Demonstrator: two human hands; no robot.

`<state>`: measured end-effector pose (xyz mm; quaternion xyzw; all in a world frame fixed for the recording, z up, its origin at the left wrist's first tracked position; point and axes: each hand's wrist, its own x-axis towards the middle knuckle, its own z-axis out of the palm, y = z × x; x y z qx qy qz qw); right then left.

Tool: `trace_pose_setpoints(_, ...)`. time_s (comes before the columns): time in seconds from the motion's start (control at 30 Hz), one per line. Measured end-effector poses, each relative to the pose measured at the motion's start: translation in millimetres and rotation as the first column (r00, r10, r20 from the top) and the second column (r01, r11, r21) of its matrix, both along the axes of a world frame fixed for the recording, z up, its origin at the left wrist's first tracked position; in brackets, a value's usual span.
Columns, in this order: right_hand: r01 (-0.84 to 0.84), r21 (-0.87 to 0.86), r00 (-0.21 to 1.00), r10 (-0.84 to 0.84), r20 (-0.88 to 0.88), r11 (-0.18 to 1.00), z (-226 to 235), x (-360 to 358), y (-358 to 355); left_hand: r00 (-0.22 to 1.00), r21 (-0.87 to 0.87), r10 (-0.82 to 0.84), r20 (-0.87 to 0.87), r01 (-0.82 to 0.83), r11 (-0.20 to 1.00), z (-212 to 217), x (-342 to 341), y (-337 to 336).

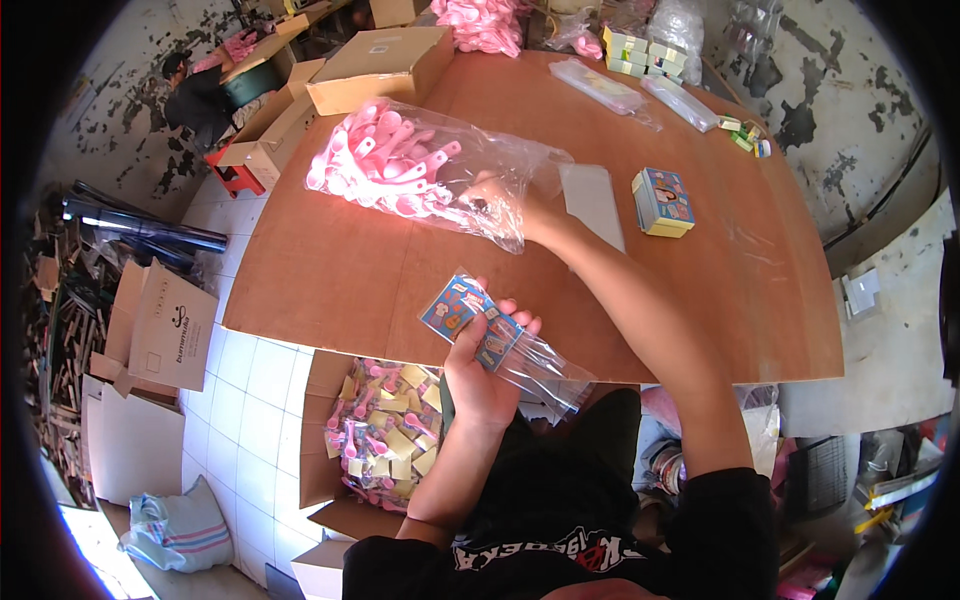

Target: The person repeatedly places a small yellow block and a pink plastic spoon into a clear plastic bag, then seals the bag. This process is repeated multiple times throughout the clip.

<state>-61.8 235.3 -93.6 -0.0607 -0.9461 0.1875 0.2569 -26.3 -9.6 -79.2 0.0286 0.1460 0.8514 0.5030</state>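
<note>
Near the table's front edge, my left hand [478,372] is closed around a small clear plastic sleeve [540,372] with a blue printed card [453,308] in it. The thumb lies across the card, and the sleeve's loose end hangs to the right. My right hand [487,198] reaches into the mouth of a large clear plastic bag [500,165], its fingers curled. Glare on the plastic hides what they hold, if anything. Pink plastic scoops [385,160] fill the bag's left part, just left of that hand.
A stack of blue printed cards [662,203] and a white flat pad [592,205] lie to the right. An open carton [322,440] of packed pink scoops stands below the table's front edge. A closed cardboard box [385,70] sits behind the bag. At far left, a person [200,105] bends over.
</note>
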Motion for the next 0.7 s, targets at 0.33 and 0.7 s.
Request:
trace_pose_setpoints(0.33, 0.19, 0.102, 0.968, -0.204, 0.148, 0.976, 22.7, 26.6, -6.7, 0.997, -0.003, 0.035, -0.075, -0.036, 0.999, 1.9, 1.9, 9.1)
trace_pose_setpoints(0.7, 0.282, 0.12, 0.882, -0.307, 0.358, 0.952, 49.8, 51.6, -17.5, 0.995, 0.014, 0.015, -0.102, -0.014, 1.0, 7.0, 15.4, 12.3)
